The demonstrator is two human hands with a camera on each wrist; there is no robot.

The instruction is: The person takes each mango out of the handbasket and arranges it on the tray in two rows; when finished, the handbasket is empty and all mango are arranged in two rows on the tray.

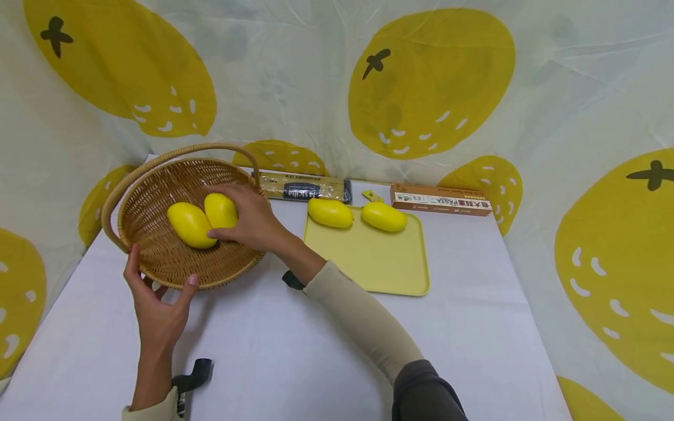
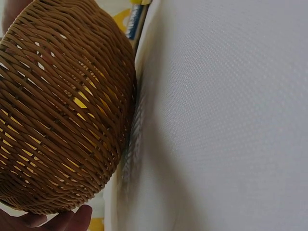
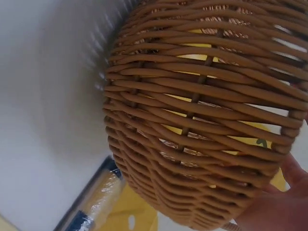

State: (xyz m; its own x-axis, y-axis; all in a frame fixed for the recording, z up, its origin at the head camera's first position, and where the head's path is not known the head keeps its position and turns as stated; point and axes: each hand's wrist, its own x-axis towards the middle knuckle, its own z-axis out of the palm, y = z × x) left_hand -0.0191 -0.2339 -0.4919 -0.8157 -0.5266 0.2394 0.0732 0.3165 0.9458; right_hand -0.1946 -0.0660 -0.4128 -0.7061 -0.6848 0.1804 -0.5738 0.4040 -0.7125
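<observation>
A wicker basket (image 1: 158, 251) with an arched handle stands tilted on the left of the table, its opening toward the head camera. Two yellow mangoes (image 1: 188, 225) lie side by side inside it. My right hand (image 1: 255, 219) reaches over the right rim and grips the right-hand mango (image 1: 219, 210), covering part of it. At the near left rim, my left hand (image 1: 158, 310) holds the basket with thumb and fingers spread along the edge. Both wrist views are largely filled by the woven basket wall (image 2: 67, 106), yellow showing through its gaps.
Right of the basket lies a pale yellow tray (image 1: 368, 257) with a mango (image 1: 330, 213) and another mango (image 1: 384, 216) at its far edge. Behind are a spaghetti packet (image 1: 302, 187), a small yellow packet (image 1: 372, 196) and a brown pasta box (image 1: 441, 199), near the curtain (image 1: 295, 70).
</observation>
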